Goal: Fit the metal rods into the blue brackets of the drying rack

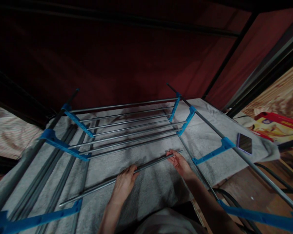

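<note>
A thin grey metal rod (151,163) lies slantwise in front of me, its left end near a blue bracket at the lower left. My left hand (126,180) is closed around its middle. Near the rod's right end, my right hand (176,161) grips it between thumb and fingers. Beyond my hands stands a rack frame with several crossbars (134,131) between blue plastic brackets (187,120). Another blue bracket (211,155), on the right side pole, has no crossbar in it.
Several loose grey tubes (47,169) lie at the left on a grey cloth (148,191). A phone (244,144) rests on the cloth's right side, near a red and yellow box (278,128). A dark red panel (127,61) rises behind the rack.
</note>
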Motion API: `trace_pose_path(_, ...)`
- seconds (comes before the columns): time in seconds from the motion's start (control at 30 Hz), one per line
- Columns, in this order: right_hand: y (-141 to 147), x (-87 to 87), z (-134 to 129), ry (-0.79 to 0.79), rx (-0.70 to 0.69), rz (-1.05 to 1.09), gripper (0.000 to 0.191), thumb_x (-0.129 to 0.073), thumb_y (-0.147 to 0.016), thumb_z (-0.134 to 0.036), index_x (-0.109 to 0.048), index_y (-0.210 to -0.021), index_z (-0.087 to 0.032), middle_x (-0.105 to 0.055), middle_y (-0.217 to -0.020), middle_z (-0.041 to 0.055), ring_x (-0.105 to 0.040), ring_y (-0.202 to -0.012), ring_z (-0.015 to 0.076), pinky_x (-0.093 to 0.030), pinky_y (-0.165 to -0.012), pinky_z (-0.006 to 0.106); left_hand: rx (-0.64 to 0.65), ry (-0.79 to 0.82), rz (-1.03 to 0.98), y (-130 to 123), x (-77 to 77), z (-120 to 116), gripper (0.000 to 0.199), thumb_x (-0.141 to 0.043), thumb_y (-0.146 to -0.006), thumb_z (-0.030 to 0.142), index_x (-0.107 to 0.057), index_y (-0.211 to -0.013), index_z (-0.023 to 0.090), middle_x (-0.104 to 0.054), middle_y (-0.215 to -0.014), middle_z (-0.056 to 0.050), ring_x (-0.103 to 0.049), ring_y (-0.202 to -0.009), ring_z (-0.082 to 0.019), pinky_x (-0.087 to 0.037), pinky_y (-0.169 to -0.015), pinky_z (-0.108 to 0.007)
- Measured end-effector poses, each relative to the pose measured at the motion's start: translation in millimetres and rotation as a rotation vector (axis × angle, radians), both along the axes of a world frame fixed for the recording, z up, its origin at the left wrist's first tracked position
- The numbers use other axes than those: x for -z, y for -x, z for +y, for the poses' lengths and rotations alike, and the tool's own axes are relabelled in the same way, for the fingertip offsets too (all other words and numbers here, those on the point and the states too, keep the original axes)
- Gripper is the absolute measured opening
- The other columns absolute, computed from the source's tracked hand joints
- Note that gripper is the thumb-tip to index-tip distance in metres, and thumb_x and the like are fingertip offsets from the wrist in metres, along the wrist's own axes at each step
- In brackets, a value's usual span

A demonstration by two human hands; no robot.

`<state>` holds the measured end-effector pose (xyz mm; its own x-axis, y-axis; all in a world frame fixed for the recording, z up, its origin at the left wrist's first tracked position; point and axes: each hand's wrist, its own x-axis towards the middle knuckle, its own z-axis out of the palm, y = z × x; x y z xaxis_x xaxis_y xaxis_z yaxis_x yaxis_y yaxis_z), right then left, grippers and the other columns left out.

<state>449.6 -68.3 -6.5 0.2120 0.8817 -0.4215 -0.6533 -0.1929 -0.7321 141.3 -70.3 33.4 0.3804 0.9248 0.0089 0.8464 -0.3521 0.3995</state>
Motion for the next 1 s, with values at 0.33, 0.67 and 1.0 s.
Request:
trace_pose_path(0.33, 4, 2.5, 0, 0.029, -0.039, -0.054, 0.027, -0.086, -0.071, -0.040, -0.072, -0.086, -0.022, -0.077, -0.086, 0.0031, -0.073, -0.082, 0.0199, -0.059, -0.080, 0.033, 0.023, -0.059, -0.040, 0, -7.1, -2, 0.031, -0.045, -0.101, 0.037, -0.073, -0.110, 0.026, -0.077, -0.108, -0.006, -0.074, -0.093, -0.022, -0.058, -0.081, -0.033)
trace_pose_path(0.67, 7, -24.1, -1, 0.044, -0.021, -0.060, 0.036, -0.093, -0.059, -0.039, -0.072, -0.083, -0.021, -0.073, -0.079, 0.0015, -0.071, -0.074, 0.0201, -0.059, -0.077, 0.036, -0.017, -0.007, -0.073, 0, -16.1, -3, 0.028, -0.047, -0.100, 0.032, -0.065, -0.119, 0.022, -0.076, -0.112, -0.008, -0.074, -0.098, -0.025, -0.058, -0.087, -0.037)
trace_pose_path(1.0, 2, -70.0, 5, -0.087, -0.042, -0.091, 0.028, -0.090, -0.069, -0.034, -0.074, -0.088, -0.021, -0.074, -0.089, 0.0009, -0.072, -0.073, 0.0167, -0.059, -0.074, 0.031, 0.009, -0.152, -0.178, -3, -48.7, 2, 0.033, -0.041, -0.103, 0.044, -0.068, -0.107, 0.024, -0.075, -0.100, -0.005, -0.073, -0.090, -0.021, -0.056, -0.078, -0.033)
